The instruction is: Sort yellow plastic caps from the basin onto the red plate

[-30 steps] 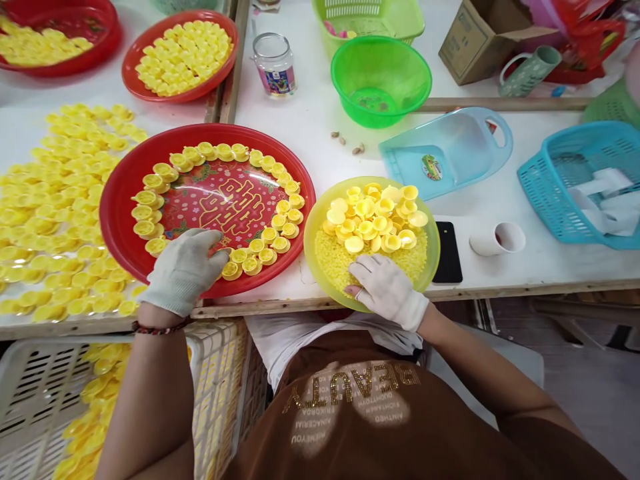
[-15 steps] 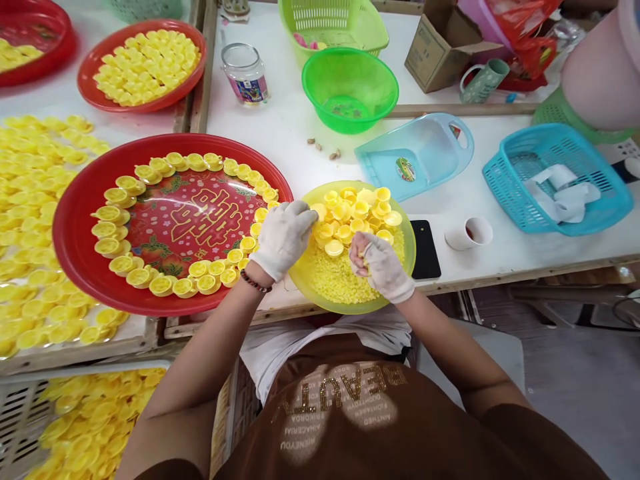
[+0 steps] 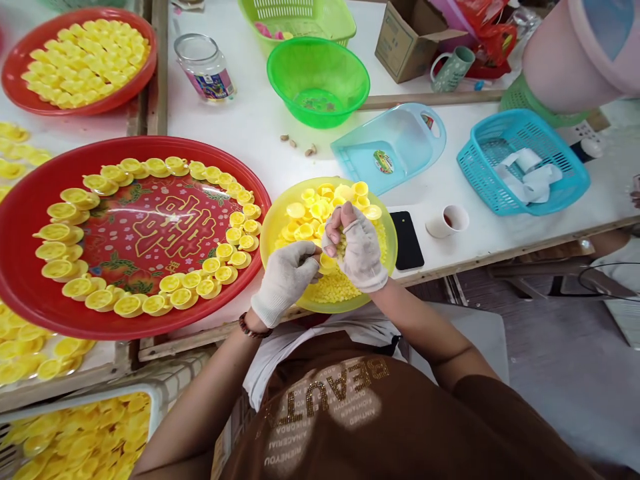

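My left hand point(image 3: 290, 273), in a white glove with bare fingertips, is closed in a pinch over the near left side of a yellow bowl. At its fingertips is a small yellow plastic cup point(image 3: 327, 263), partly hidden by my fingers. Just to the right, my right hand point(image 3: 357, 250), gloved likewise, curls around some yellow pellets showing in its palm. The yellow bowl point(image 3: 391, 257) holds a bed of small yellow pellets point(image 3: 330, 288) with a heap of yellow cups point(image 3: 320, 208) at its far side. On the left, a large red tray point(image 3: 25, 293) carries a ring of filled yellow cups point(image 3: 127, 305).
Behind the bowl lie a clear blue scoop point(image 3: 415, 153), a green basin point(image 3: 320, 87) and a glass jar point(image 3: 203, 70). A black phone point(image 3: 407, 240), a paper cup point(image 3: 447, 221) and a blue basket point(image 3: 525, 167) are at right. A crate of yellow pieces point(image 3: 85, 433) stands low left.
The view has shifted to the right. My left hand has drawn nearer me from the heap of cups, and my right hand has risen, bringing the two hands close together.
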The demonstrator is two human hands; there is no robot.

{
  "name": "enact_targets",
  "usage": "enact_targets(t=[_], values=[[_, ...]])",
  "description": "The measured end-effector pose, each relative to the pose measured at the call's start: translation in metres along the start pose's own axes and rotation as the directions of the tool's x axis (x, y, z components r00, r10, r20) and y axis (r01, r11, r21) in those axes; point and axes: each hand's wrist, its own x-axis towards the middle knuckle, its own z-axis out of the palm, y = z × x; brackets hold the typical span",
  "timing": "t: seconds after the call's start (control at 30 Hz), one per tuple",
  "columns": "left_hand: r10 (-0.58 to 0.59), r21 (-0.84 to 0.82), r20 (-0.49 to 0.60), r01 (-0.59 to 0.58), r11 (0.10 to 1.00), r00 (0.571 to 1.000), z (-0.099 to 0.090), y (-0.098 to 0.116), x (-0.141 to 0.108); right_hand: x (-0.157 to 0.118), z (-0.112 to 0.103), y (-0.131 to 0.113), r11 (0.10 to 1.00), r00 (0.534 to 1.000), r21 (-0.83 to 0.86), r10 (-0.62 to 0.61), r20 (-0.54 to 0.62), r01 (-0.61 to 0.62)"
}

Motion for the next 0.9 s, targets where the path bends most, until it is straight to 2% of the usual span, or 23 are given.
enact_targets(t=[0.13,0.27,0.4,0.5,0.6,0.7,0.8,0.9], values=[[0.049,-0.007,0.015,-0.049,0.999,0.999,0.002,0.0,0.001,-0.001,0.0,0.004,0.997,0.998,-0.055,-0.056,0.005,0.056],[0.025,-0.033,0.008,-0.025,0.999,1.0,0.001,-0.002,-0.001,0.0,-0.007,0.003,0.996,0.998,-0.064,-0.063,-0.006,0.062],[0.023,-0.07,-0.084,-0.029,0.997,0.996,-0.001,-0.006,-0.002,-0.005,-0.023,0.0,0.977,0.999,-0.209,-0.047,0.025,0.051],[0.038,-0.095,-0.139,-0.051,0.994,0.989,-0.002,-0.008,-0.003,-0.015,-0.037,0.001,0.913,0.995,-0.407,0.009,0.104,0.034],[0.077,-0.093,-0.126,-0.089,0.992,0.989,-0.002,-0.009,-0.004,-0.022,-0.045,0.005,0.769,0.987,-0.63,-0.009,0.159,0.108],[0.188,-0.022,-0.031,-0.189,0.982,0.982,-0.002,-0.012,-0.008,-0.022,-0.046,0.008,0.615,0.974,-0.757,-0.095,0.207,0.221],[0.305,0.151,0.008,-0.303,0.941,0.952,-0.001,-0.014,-0.012,-0.02,-0.045,0.009,0.583,0.96,-0.768,-0.086,0.267,0.266],[0.393,0.361,-0.045,-0.352,0.864,0.918,0.002,-0.016,-0.014,-0.02,-0.043,0.005,0.575,0.956,-0.771,-0.077,0.283,0.274]])
